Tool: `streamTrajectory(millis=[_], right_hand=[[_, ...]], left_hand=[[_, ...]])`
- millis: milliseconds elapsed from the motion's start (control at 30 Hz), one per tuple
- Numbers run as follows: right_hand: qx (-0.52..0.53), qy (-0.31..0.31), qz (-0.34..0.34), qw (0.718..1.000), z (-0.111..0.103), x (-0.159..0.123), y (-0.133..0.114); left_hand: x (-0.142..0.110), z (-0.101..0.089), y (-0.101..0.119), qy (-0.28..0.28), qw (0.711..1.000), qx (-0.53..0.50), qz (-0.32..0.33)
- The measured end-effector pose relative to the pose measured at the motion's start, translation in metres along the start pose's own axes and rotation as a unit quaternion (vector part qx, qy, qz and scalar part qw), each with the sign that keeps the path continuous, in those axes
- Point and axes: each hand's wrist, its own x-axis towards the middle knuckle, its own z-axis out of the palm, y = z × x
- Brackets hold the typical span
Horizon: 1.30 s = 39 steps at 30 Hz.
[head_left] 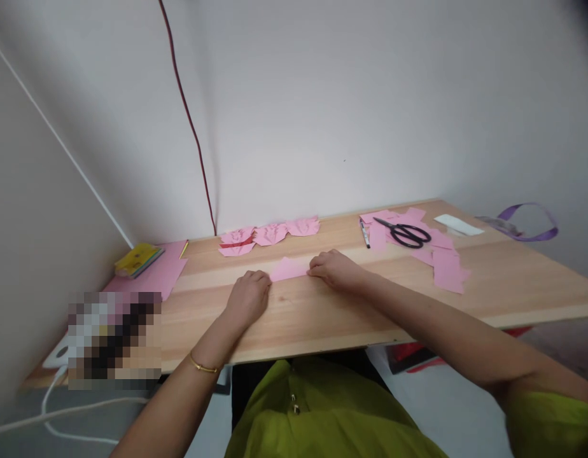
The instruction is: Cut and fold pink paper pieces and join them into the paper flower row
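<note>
In the head view, your left hand [249, 298] and your right hand [339, 270] are both on the wooden table [317, 318], either side of a small piece of pink paper [289, 269]. The paper lies on the table in front of you, between your hands. The fingers of your left hand are curled at its left end, and the fingers of your right hand are bent together at its right end, pinching or pressing it there; which of the two, you cannot tell from this view. A gold bracelet [203, 365] sits on your left wrist.

Beyond the paper, three folded pink shapes [270, 234] stand side by side near the wall [294, 114], with a red strip [237, 243] across the leftmost one. To your right, black scissors [405, 233] lie on a loose pile of pink pieces [444, 251], with a marker [364, 234] at the pile's left side and a white strip [459, 224] to its right. A purple ribbon [532, 221] loops up past the table's right edge.

To your left, a yellow packet [137, 259] lies on larger pink sheets [167, 273], with a pencil [184, 249] at their right edge. Nearer you, part of the table is blurred out.
</note>
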Motion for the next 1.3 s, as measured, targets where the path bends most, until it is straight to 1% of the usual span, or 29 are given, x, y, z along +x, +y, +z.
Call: streamTrajectory(millis=[33,100,167,267,300,367,467,600,733,833,967,1100,1133,1200,1267,1300], right_hand=[[0.004,0.008,0.0,1.0,0.003,0.0,0.0],[0.012,0.018,0.0,1.0,0.006,0.001,0.001],[0.016,0.02,0.003,1.0,0.007,0.0,0.001],[0.009,0.016,0.012,1.0,0.006,-0.002,-0.001],[0.007,0.014,0.014,1.0,0.005,-0.002,-0.001],[0.005,0.01,0.015,1.0,0.004,-0.003,-0.002],[0.01,0.01,0.011,1.0,0.004,-0.004,-0.002],[0.023,0.014,0.015,1.0,0.002,-0.003,-0.002],[0.037,0.017,0.017,0.999,0.0,-0.003,-0.004],[0.051,0.024,0.016,0.998,0.001,-0.003,-0.004],[0.081,0.037,0.021,0.996,-0.001,-0.003,-0.003],[0.046,0.009,0.03,0.998,-0.015,0.005,-0.009],[0.03,0.004,0.022,0.999,-0.019,0.01,-0.012],[-0.001,-0.009,-0.023,1.0,-0.023,0.023,-0.022],[-0.02,-0.023,-0.07,0.997,-0.022,0.039,-0.033],[-0.029,-0.034,-0.082,0.996,-0.02,0.047,-0.039]], left_hand=[[0.004,-0.003,0.004,-0.012,1.0,0.025,-0.008],[0.016,-0.006,0.016,-0.028,0.997,0.071,0.002],[0.03,-0.005,0.031,-0.027,0.997,0.073,0.027],[0.048,0.002,0.053,-0.039,0.995,0.059,0.077],[0.052,0.005,0.058,-0.042,0.994,0.059,0.085],[0.054,0.009,0.062,-0.043,0.994,0.064,0.079],[0.045,0.01,0.056,-0.037,0.995,0.061,0.07],[0.023,0.005,0.034,-0.036,0.997,0.04,0.048],[0.001,-0.002,0.011,-0.029,0.998,0.049,0.017],[-0.01,-0.004,0.0,-0.024,0.998,0.05,0.007],[-0.016,-0.002,-0.004,-0.008,0.999,0.05,0.007],[-0.016,-0.001,-0.003,0.007,0.999,0.04,0.004],[-0.017,0.0,-0.003,0.009,0.999,0.038,0.003],[-0.017,0.0,-0.003,0.015,0.999,0.037,0.001],[-0.018,0.001,-0.003,0.021,0.999,0.037,0.0],[-0.019,0.001,-0.003,0.025,0.999,0.037,0.0]])
